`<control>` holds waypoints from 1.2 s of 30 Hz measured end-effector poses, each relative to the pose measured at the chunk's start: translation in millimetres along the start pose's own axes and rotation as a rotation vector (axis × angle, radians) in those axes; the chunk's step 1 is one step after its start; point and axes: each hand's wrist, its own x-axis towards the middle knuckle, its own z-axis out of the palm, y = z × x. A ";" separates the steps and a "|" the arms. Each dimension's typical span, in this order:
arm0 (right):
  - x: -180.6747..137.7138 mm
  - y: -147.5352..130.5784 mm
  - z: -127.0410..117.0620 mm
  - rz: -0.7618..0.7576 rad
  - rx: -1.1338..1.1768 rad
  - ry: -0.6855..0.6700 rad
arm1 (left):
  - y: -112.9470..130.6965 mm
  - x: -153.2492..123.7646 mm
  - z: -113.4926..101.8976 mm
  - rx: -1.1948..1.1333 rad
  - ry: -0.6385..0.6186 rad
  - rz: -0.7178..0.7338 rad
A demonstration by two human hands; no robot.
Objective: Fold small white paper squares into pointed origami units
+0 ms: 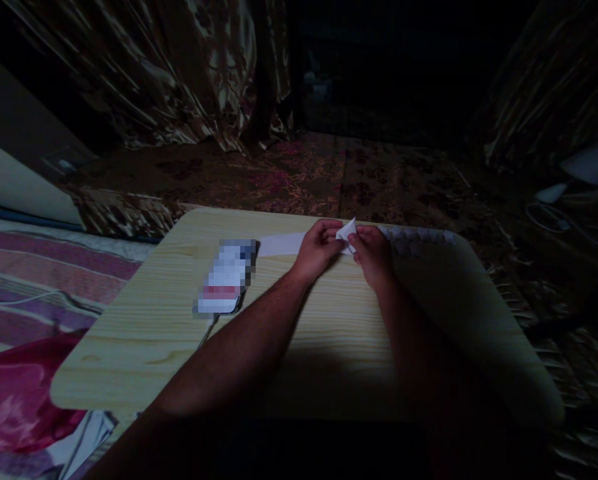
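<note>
On your left is a striped bed cover, and then, on the pale wooden table, a phone with a cord at its near end and a flat white paper strip just beside it. Your left hand has its fingers partly curled against the folded white paper, which sits between your hands near the far edge, and your right hand pinches it, with small pale pieces in rows to the right.
</note>
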 end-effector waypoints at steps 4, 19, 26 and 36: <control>-3.5 -5.3 -1.8 -0.038 0.007 -0.062 | -3.9 -0.6 2.5 0.078 0.012 0.059; -9.0 -7.2 -1.7 -0.143 -0.115 -0.150 | -6.4 0.2 -3.7 0.288 0.167 0.106; -7.9 -3.3 -3.6 -0.201 -0.109 -0.195 | -11.4 2.9 -7.2 0.305 0.196 0.097; -3.0 -3.8 -7.5 -0.072 -0.177 -0.103 | -8.8 0.8 -4.3 0.279 0.138 0.061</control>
